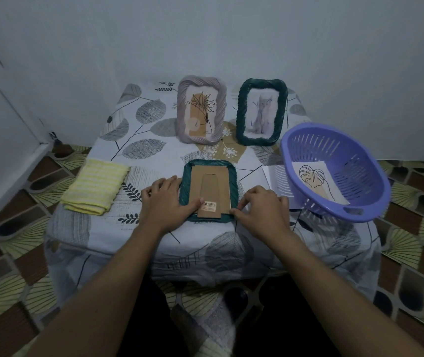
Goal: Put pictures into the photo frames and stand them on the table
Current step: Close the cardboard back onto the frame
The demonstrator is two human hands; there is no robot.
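A teal photo frame (233, 176) lies face down near the table's front edge, its brown cardboard backing (209, 184) with a barcode sticker facing up. My left hand (165, 204) rests on the frame's left side, its thumb pressing the backing beside the sticker. My right hand (259, 210) has curled fingers and pinches the frame's lower right corner. At the back stand a grey frame (201, 109) with a plant picture and a dark green frame (261, 112) with a cat picture. A loose leaf picture (314, 180) lies in the purple basket (360, 202).
The purple basket stands at the table's right edge on a white sheet (272, 177). A folded yellow cloth (94, 186) lies at the left edge. The small table (149, 130) wears a leaf-print cover and backs onto a wall; patterned floor surrounds it.
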